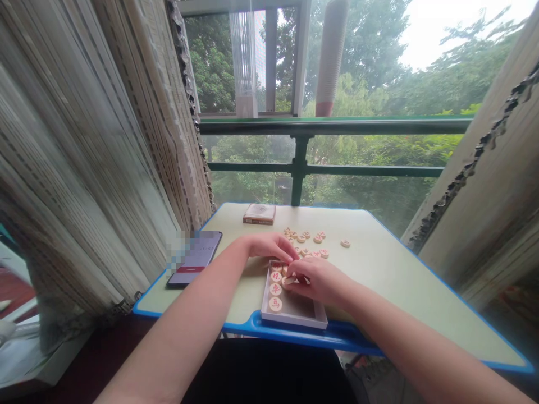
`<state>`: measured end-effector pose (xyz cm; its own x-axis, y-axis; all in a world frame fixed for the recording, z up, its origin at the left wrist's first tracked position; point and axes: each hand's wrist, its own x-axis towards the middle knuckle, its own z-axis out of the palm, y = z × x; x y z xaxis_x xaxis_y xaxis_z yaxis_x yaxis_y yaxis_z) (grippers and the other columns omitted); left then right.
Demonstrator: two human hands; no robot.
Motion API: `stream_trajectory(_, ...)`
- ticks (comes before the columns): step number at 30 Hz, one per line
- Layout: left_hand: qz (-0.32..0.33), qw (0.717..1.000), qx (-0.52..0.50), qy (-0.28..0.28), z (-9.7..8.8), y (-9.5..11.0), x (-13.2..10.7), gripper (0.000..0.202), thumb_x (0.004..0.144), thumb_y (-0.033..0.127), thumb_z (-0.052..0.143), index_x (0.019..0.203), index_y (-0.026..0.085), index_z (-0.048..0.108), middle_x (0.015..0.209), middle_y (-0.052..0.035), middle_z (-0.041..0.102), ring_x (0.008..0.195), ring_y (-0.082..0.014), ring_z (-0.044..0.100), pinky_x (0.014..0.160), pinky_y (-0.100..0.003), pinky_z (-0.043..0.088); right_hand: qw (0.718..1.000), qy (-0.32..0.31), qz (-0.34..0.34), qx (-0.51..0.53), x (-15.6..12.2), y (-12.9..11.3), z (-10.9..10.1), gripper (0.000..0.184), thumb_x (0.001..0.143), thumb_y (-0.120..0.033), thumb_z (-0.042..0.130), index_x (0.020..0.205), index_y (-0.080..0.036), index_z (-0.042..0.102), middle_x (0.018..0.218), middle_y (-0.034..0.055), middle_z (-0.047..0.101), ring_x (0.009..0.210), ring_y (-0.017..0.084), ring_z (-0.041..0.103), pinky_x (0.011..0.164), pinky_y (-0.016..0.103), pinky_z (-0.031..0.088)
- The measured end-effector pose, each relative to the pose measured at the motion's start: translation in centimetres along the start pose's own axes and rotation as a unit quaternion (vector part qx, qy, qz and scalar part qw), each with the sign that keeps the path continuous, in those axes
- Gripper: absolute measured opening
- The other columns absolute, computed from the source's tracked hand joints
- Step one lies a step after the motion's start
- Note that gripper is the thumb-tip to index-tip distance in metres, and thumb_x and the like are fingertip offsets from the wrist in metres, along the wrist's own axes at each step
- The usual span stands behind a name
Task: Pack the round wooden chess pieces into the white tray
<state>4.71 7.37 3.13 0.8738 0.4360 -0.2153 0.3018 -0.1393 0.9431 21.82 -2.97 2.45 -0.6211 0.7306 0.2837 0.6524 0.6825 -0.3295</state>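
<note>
A shallow white box (295,314) sits at the near edge of the cream table (400,280). Several round wooden chess pieces with red characters lie in a column along its left side (275,289). My right hand (318,279) is over the box, its fingers pinched on a wooden piece (288,279) at the box's upper left. My left hand (272,246) rests just beyond the box's far edge, fingers curled and touching the pieces there. More loose pieces (309,238) are scattered on the table beyond both hands, one (345,243) apart to the right.
A smartphone (196,258) lies at the table's left edge, screen lit. A flat box lid (259,214) lies at the far side. The table has a blue rim (295,334). Curtains hang left and right; a green railing (337,126) and window stand behind.
</note>
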Motion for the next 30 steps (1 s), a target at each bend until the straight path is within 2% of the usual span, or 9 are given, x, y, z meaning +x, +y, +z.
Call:
stream_trajectory(7,-0.006,1.0,-0.006,0.01,-0.4,-0.7,0.3,0.032,0.063,0.029,0.073,0.093,0.018,0.069,0.09,-0.0029,0.068,0.085,-0.0144,0.059,0.083,-0.027,0.043,1.0,-0.018,-0.011,0.015,-0.5,-0.9,-1.1,0.015,0.071,-0.018,0.055,0.082,-0.021,0.064,0.067,-0.0004,0.063,0.06,0.011,0.052,0.062,0.023,0.039)
stream_trajectory(12,-0.004,1.0,0.005,0.009,-0.3,-0.5,0.2,0.032,0.064,0.03,0.072,0.093,0.017,0.069,0.09,-0.0043,0.068,0.085,-0.0148,0.059,0.083,-0.028,0.043,1.0,-0.022,-0.016,0.007,-0.4,-0.6,-0.8,0.013,0.076,-0.022,0.052,0.08,-0.02,0.064,0.072,0.0014,0.065,0.064,0.013,0.054,0.063,0.024,0.039)
stream_trajectory(20,-0.003,1.0,0.015,0.015,-0.1,0.0,0.0,0.028,0.065,0.029,0.071,0.091,0.017,0.069,0.09,-0.0033,0.068,0.087,-0.0157,0.06,0.083,-0.029,0.043,1.0,-0.03,-0.008,0.001,-0.3,-0.6,-1.0,0.017,0.072,-0.022,0.058,0.088,-0.021,0.062,0.069,-0.0003,0.061,0.062,0.012,0.052,0.061,0.023,0.039)
stream_trajectory(25,0.002,1.0,0.011,0.007,-0.4,-0.5,0.1,0.03,0.065,0.029,0.071,0.092,0.018,0.069,0.094,-0.0041,0.068,0.091,-0.0156,0.059,0.086,-0.028,0.042,0.998,-0.045,-0.035,-0.007,-0.1,-0.6,-1.1,0.012,0.072,-0.015,0.055,0.079,-0.02,0.064,0.067,0.0001,0.059,0.063,0.012,0.05,0.062,0.023,0.038)
stream_trajectory(30,-0.003,1.0,0.012,0.007,-0.5,-0.7,0.2,0.031,0.064,0.03,0.072,0.093,0.018,0.068,0.096,-0.0042,0.068,0.092,-0.0156,0.059,0.087,-0.029,0.042,0.998,-0.041,-0.04,-0.011,0.0,-0.4,-1.0,0.013,0.073,-0.012,0.053,0.077,-0.018,0.063,0.069,0.0012,0.058,0.064,0.012,0.049,0.062,0.023,0.038)
